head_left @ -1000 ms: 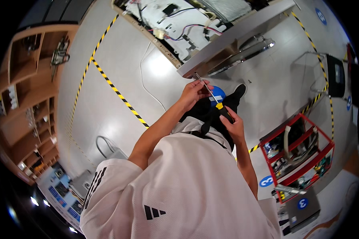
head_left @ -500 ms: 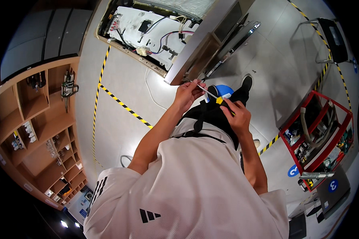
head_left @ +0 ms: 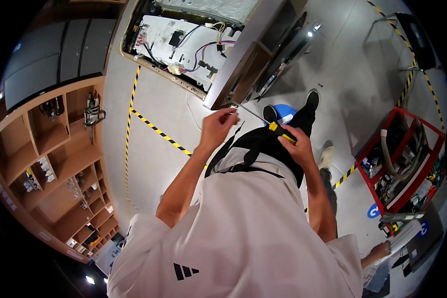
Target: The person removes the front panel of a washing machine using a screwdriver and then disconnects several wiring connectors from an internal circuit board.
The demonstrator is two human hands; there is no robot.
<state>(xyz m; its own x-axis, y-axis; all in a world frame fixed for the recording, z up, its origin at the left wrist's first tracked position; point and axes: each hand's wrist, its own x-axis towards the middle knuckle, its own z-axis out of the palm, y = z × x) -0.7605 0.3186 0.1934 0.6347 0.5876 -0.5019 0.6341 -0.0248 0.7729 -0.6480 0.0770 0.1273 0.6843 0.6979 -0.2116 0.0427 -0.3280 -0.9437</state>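
Observation:
My right hand [head_left: 295,146] is closed round the yellow-and-black handle of a screwdriver [head_left: 256,114]. Its thin shaft slants up-left to the lower edge of a grey-and-brown appliance panel [head_left: 241,59]; whether the tip touches it I cannot tell. Slightly below that edge, my left hand [head_left: 216,128] has curled fingers, apart from the shaft, with anything between them too small to make out. Behind the panel, an opened housing exposes a white plate [head_left: 159,37] with wires and connectors.
Wooden shelving [head_left: 59,193] lines the left. A red tool cart [head_left: 422,122] stands right, below a black chair [head_left: 412,42]. Another person's shoe [head_left: 327,157] and hand [head_left: 380,251] show at lower right. Yellow-black tape [head_left: 159,131] crosses the floor around my feet.
My left hand has left the screwdriver shaft and moved down-left. My right hand still grips the handle. Another person's leg and hand have come into view at the right.

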